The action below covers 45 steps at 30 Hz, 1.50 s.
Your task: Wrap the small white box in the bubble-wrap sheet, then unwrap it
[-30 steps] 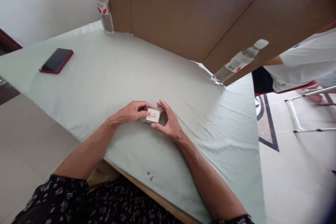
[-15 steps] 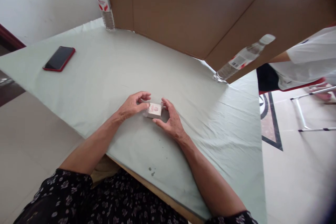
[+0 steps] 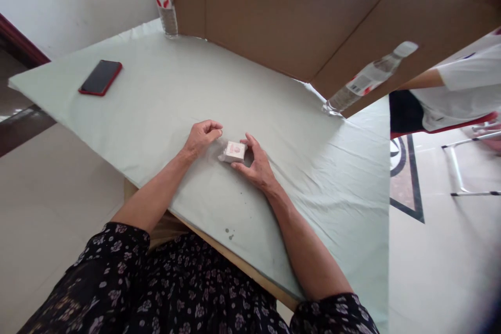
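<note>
The left hand (image 3: pixel 204 136) has drawn away from the small box (image 3: pixel 235 150), and now sits just to its left. The box, in loose clear wrap (image 3: pixel 223 157), rests on the cloth-covered table (image 3: pixel 270 99). The right hand (image 3: pixel 258 165) curves around its right end, fingertips at the far side and thumb at the near; whether it grips, I cannot tell. The left thumb and forefinger come close together; whether they pinch anything is unclear. Farther off are a phone (image 3: pixel 100 78), two bottles (image 3: pixel 166 2) and a cardboard sheet (image 3: pixel 266 10).
</note>
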Motion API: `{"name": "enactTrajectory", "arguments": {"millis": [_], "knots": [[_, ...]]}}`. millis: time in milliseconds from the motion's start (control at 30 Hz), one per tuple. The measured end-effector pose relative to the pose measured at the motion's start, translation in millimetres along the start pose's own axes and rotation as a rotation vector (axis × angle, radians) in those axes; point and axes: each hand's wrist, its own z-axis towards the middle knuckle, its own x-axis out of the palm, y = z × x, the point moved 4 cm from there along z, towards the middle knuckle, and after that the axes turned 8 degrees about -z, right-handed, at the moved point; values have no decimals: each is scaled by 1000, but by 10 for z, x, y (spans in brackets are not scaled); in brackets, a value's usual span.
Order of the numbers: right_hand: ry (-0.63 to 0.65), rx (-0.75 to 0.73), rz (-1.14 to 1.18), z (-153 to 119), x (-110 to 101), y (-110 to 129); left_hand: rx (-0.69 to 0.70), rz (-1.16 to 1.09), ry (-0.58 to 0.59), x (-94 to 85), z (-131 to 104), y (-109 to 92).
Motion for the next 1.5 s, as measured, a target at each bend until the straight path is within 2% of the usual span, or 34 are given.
{"name": "enactTrajectory", "arguments": {"millis": [200, 533, 733, 867, 1000, 1100, 1233, 1500], "knots": [[0, 32, -15, 38, -5, -24, 0, -116, -32, 7, 56, 39], [-17, 62, -15, 39, -8, -45, 63, -80, -66, 2, 71, 115], [-9, 34, 19, 95, 19, -112, 112, -19, -189, 58, 93, 158], [-5, -3, 49, 130, 37, -135, 142, 12, -339, 193, -86, 209], [-34, -2, 36, 142, 60, -159, 170, 1, -381, 398, -400, 312], [-64, 0, 23, 140, 63, -155, 242, -15, -450, 465, -558, 352], [-84, -1, 27, 147, 62, -131, 267, 1, -475, 479, -569, 369], [-85, 24, 23, 145, 76, -128, 264, 54, -410, 480, -551, 336]]}}
